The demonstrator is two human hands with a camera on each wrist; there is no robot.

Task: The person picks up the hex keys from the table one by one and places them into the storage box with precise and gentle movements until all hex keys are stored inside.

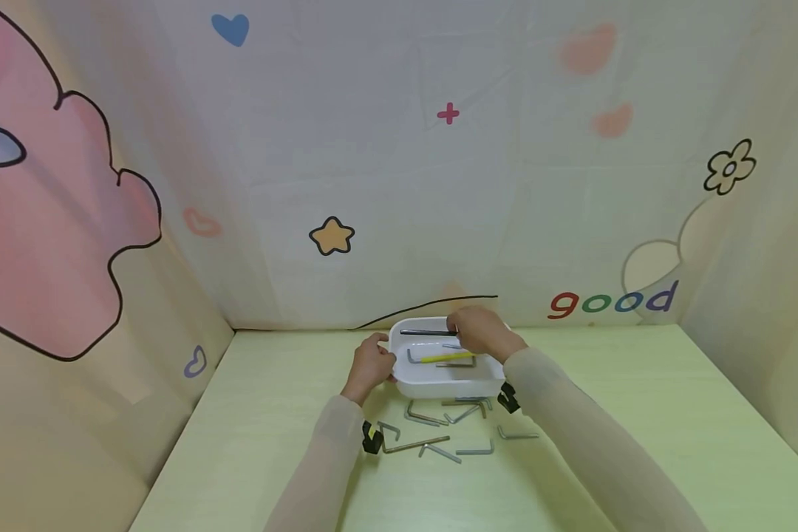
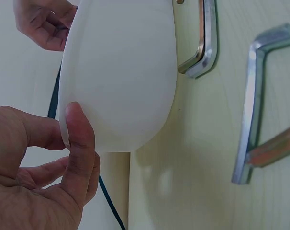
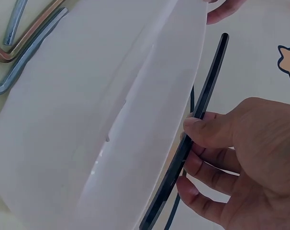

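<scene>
On the pale-green bench (image 1: 259, 443), before a printed cloth wall (image 1: 399, 170), hex keys (image 1: 417, 445) lie beside a white tub (image 1: 448, 389); the left grip (image 1: 370, 364) pinches its rim (image 2: 64, 91), the right grip (image 1: 482, 330) pinches a black rod (image 1: 428, 332) over it.

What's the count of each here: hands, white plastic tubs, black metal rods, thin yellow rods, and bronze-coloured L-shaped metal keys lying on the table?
Left hand and right hand: 2
White plastic tub: 1
Black metal rod: 1
Thin yellow rod: 1
Bronze-coloured L-shaped metal keys: 3
Total: 8
</scene>
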